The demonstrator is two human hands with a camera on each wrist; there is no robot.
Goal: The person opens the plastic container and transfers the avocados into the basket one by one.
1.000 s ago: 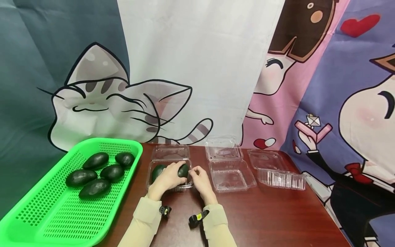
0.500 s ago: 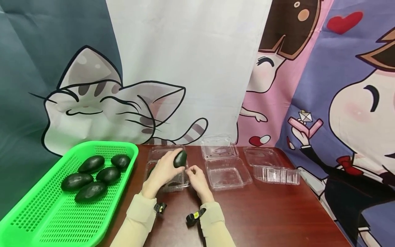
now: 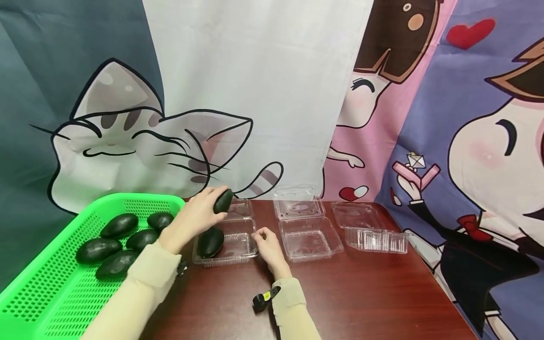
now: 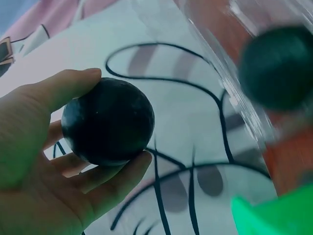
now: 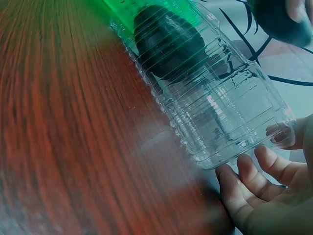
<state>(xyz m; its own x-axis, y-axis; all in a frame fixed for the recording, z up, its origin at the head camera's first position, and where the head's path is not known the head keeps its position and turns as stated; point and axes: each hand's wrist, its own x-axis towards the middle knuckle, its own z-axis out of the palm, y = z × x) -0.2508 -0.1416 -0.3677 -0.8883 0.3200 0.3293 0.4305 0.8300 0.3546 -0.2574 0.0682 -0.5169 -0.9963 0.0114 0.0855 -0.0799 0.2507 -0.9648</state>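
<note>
My left hand (image 3: 191, 219) grips a dark green avocado (image 3: 223, 201), held above the clear plastic clamshell box (image 3: 240, 257). In the left wrist view the thumb and fingers curl round that avocado (image 4: 108, 121). A second avocado (image 3: 210, 242) lies at the left side of the open box, and the rest of the bottom is bare. My right hand (image 3: 269, 250) is at the box's right wall. Seen from the right wrist, its thumb and fingers pinch the end of the clamshell box (image 5: 230, 122).
On the left, a green plastic basket (image 3: 63, 309) holds several avocados (image 3: 98, 250). To the right stand two more open clamshells, one upright box (image 3: 312, 245) and one tipped box (image 3: 376, 240). A cartoon-printed cloth (image 3: 263, 94) hangs behind the brown table (image 3: 365, 293).
My left hand has lifted an avocado out of the box's right side and carried it up and to the left. My right hand has stayed at the box wall.
</note>
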